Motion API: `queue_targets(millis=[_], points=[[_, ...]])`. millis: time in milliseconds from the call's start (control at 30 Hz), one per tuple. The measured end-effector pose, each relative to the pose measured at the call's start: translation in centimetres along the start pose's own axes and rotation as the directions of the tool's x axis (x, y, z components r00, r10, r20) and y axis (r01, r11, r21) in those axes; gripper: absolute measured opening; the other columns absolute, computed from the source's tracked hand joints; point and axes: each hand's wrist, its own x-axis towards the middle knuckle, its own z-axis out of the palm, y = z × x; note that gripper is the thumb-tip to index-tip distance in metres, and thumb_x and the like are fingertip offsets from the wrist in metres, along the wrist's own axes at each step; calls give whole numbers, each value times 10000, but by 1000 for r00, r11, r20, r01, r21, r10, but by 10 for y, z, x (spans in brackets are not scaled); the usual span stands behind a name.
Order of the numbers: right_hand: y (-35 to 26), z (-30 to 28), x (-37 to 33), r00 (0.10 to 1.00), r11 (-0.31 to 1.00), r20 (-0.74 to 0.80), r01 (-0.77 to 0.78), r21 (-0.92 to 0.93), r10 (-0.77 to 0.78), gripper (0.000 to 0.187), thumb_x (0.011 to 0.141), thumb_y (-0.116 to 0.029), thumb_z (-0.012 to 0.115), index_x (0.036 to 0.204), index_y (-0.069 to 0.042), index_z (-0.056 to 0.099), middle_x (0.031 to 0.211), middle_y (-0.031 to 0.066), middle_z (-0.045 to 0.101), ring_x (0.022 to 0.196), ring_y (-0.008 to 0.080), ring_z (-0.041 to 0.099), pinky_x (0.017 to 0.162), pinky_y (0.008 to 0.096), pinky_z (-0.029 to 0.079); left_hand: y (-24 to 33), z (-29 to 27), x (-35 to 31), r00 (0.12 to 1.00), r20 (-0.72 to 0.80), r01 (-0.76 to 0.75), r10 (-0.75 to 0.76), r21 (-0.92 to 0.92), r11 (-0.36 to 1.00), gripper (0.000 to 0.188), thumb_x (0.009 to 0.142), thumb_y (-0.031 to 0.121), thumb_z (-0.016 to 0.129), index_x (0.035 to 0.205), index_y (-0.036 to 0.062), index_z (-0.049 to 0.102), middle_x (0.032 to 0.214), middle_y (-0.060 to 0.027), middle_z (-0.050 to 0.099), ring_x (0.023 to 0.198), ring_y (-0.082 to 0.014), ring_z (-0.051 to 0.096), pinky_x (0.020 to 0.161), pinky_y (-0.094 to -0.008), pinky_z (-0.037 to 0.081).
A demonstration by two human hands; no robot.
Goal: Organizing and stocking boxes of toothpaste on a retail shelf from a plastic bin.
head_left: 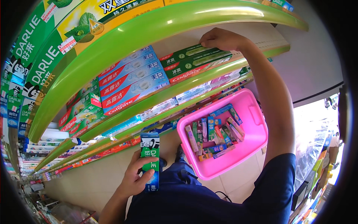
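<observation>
My left hand (135, 172) grips a green and blue toothpaste box (150, 161) upright in front of my body, its fingers and thumb wrapped around the sides. At the shelf, my right hand (223, 39) is closed with curled fingers at the back one of two dark green toothpaste boxes (186, 53). Those two boxes lie side by side along the shelf, above a red and white box front. To their left is a stack of blue, white and red toothpaste boxes (132, 81). The undersides of my right fingers are partly hidden.
A pink plastic tub (206, 172) holding several small boxes stands on the tiled floor (242, 183). A curved green shelf edge (160, 28) overhangs my right hand. Lower shelves with more goods run down to the left. Goods wrapped in clear plastic (309, 138) stand at the right.
</observation>
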Motion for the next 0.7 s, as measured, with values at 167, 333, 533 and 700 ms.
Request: queue_targets(millis=[167, 333, 533, 700], points=[[21, 6, -9, 898, 990, -417, 121, -74, -140, 400, 937, -397, 619, 1128, -56, 704, 1055, 112, 720, 948, 258, 663, 896, 367, 494, 7, 0, 12, 993, 85, -79, 76, 34, 996, 542, 914, -80, 505, 1440, 14, 415, 1373, -199, 458, 1220, -325, 595, 1011, -403, 479], [-44, 77, -94, 518, 937, -787, 95, -337, -335, 161, 912, -173, 665, 948, -18, 691, 948, 151, 706, 928, 303, 686, 818, 387, 525, 32, 5, 24, 984, -167, -149, 64, -566, 811, 958, 927, -63, 512, 1569, 224, -138, 1443, -256, 444, 1237, -395, 570, 1040, -548, 455], [-131, 236, -194, 1000, 321, -27, 30, 947, -13, 491, 1022, -405, 532, 1231, 31, 613, 1022, 104, 680, 926, 162, 635, 815, 305, 503, 49, 12, 38, 979, -194, -120, -57, -783, 611, 691, 914, -38, 582, 1501, 53, 228, 1381, -210, 511, 1321, -348, 502, 1095, -451, 408], [-162, 259, -209, 988, -9, -23, 22, 1000, -153, 572, 1019, -300, 553, 1439, 62, 412, 1267, 147, 604, 1153, 193, 578, 996, 325, 451, 56, 15, 38, 963, -246, -141, -107, -805, 577, 579, 936, 68, 604, 1437, 13, 321, 1366, -193, 517, 1309, -338, 505, 1117, -460, 382]])
